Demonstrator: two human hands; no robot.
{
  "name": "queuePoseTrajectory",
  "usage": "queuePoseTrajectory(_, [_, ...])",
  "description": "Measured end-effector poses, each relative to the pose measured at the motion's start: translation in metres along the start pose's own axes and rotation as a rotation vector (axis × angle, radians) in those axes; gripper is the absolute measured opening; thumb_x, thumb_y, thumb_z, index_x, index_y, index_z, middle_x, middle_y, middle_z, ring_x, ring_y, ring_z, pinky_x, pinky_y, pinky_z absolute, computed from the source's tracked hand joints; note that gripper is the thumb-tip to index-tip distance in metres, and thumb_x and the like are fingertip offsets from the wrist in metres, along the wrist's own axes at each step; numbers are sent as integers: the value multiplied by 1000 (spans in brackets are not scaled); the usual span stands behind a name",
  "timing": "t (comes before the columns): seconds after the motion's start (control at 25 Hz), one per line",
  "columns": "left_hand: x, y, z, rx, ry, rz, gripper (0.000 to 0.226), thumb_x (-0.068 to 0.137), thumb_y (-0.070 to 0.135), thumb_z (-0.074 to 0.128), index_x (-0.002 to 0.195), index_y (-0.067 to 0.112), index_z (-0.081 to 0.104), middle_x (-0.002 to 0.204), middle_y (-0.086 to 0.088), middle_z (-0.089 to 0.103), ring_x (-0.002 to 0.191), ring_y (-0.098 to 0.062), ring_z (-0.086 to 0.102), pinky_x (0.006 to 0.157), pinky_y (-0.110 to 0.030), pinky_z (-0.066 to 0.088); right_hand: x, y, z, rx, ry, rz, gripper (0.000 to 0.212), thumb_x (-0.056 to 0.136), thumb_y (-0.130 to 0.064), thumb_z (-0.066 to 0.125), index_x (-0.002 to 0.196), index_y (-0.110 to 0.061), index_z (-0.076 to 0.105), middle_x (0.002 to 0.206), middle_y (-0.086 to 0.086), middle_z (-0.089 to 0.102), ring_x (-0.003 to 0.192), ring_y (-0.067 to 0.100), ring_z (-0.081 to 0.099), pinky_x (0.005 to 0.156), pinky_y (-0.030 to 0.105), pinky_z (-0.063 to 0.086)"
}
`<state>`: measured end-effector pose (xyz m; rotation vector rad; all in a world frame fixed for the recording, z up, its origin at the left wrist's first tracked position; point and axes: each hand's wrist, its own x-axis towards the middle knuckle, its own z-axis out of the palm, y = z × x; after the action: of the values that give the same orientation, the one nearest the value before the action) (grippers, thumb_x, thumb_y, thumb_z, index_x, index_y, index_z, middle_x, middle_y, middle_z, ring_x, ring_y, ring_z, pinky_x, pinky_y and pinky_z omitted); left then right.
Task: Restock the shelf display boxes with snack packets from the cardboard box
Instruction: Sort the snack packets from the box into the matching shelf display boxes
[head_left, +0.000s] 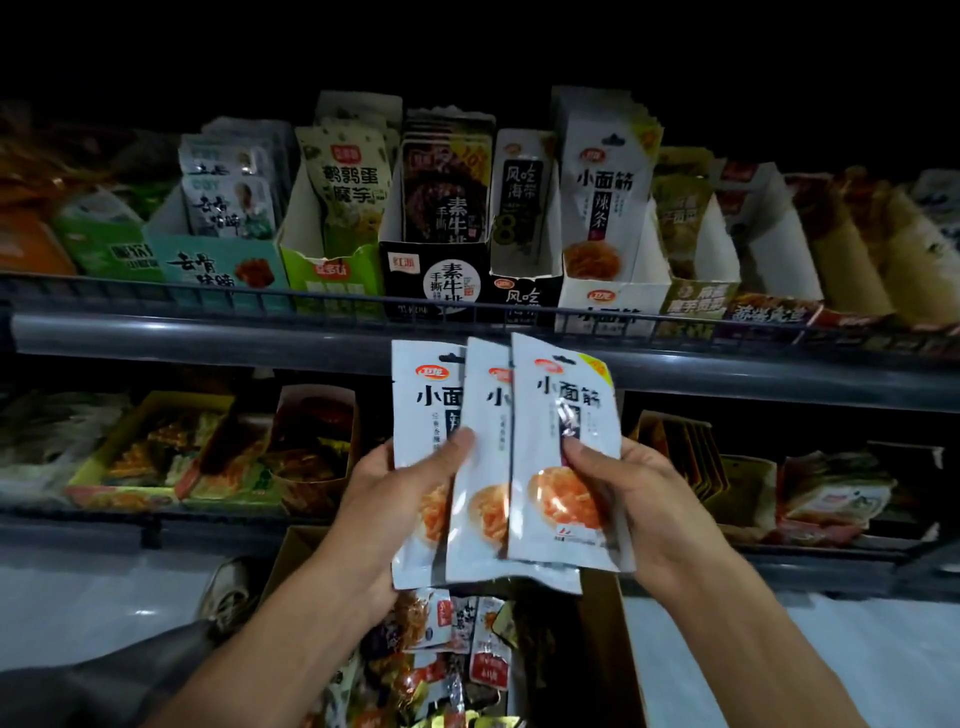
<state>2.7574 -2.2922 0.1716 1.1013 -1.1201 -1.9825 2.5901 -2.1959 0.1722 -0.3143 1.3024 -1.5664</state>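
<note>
1. Because it sits nearest, at the person's feet, the open brown cardboard box (613, 649) comes first; mixed glossy snack packets (447, 639) lie loose inside.
2. Above it, the left hand (395, 499) and right hand (639, 493) hold three flat white foil packets printed with an orange noodle picture (519, 467), fanned and overlapping, each thumb pressed on the front and the fingers curled behind.
3. These packets look light, thin and floppy, with a slick film that probably slides packet on packet, so a pinch across the lower half, near the filling, should steady them best.
4. Beyond the grey shelf rail (208, 332), the matching white cardboard display box (613, 291) on the upper shelf holds upright packets of the same print.
</note>
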Motion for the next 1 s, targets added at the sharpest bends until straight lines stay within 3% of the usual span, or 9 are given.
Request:
queuePoseTrajectory(0.16, [3, 5, -5, -78, -31, 10, 33, 91, 37, 60, 116, 18, 70, 107, -9, 76, 94, -31, 74, 83, -49, 57, -6, -16, -5, 133, 37, -108, 43, 78, -21, 66, 119, -9, 63, 104, 13, 75, 83, 27, 74, 68, 45, 62])
queuePoseTrajectory(0.28, [-4, -2, 5, 59, -204, 15, 34, 93, 39, 56, 120, 21, 68, 113, -4, 75, 104, -25, 72, 93, -46, 52, -15, 12, 21, -256, 2, -151, 41, 78, -22, 71, 117, -25, 59, 95, -1, 76, 81, 17, 74, 66, 32, 60])
queuePoseTrajectory(0.36, [-5, -6, 8, 180, -139, 152, 27, 93, 22, 63, 119, 26, 65, 109, 5, 76, 101, -14, 72, 89, -35, 56, -19, 24, 35, -368, -42, -227, 51, 83, -14, 74, 122, -37, 50, 106, -9, 74, 98, 9, 71, 76, 23, 58])
queuePoseTrajectory(0.48, [-8, 4, 15, 220, -142, 295, 31, 92, 24, 61, 121, 36, 58, 110, 15, 74, 101, -4, 70, 81, -22, 56, -21, 3, 32, -106, -142, -136, 56, 81, -1, 71, 127, -27, 53, 112, 3, 74, 103, 18, 71, 82, 28, 56])
queuePoseTrajectory(0.56, [-6, 17, 27, 402, -185, 361, 35, 87, 54, 58, 120, 47, 53, 111, 22, 71, 103, 1, 68, 91, -31, 55, -26, -17, 27, -145, -220, -103, 43, 84, 8, 62, 119, -16, 62, 111, 8, 74, 102, 20, 71, 89, 33, 55])
queuePoseTrajectory(0.68, [19, 45, 51, 575, -288, 423, 55, 73, 89, 44, 118, 58, 51, 122, 21, 66, 113, -2, 63, 102, -43, 50, -27, -57, 25, -256, -109, -256, 40, 84, 8, 62, 116, -17, 64, 107, 4, 75, 101, 21, 71, 94, 45, 54])
queuePoseTrajectory(0.76, [42, 66, 69, 767, -220, 657, 66, 80, 83, 40, 135, 48, 46, 138, 17, 52, 127, -4, 50, 109, -42, 42, -15, -102, 16, -122, -32, -425, 39, 86, 3, 61, 120, -17, 62, 111, 4, 74, 102, 24, 71, 90, 48, 56])
queuePoseTrajectory(0.88, [76, 94, 95, 1293, 6, 1052, 60, 97, 52, 47, 151, 30, 31, 152, 7, 31, 137, -15, 29, 114, -40, 28, 34, -178, 5, -30, 39, -693, 39, 89, 4, 58, 125, -9, 57, 122, 11, 68, 110, 29, 66, 92, 47, 55])
queuePoseTrajectory(1.0, [99, 95, 106, 1658, 28, 951, 55, 101, 47, 39, 153, 36, 24, 156, 1, 25, 141, -22, 24, 116, -44, 17, 100, -215, 6, -223, 172, -719, 44, 84, 8, 66, 126, 0, 56, 117, 13, 67, 110, 32, 64, 89, 40, 55])
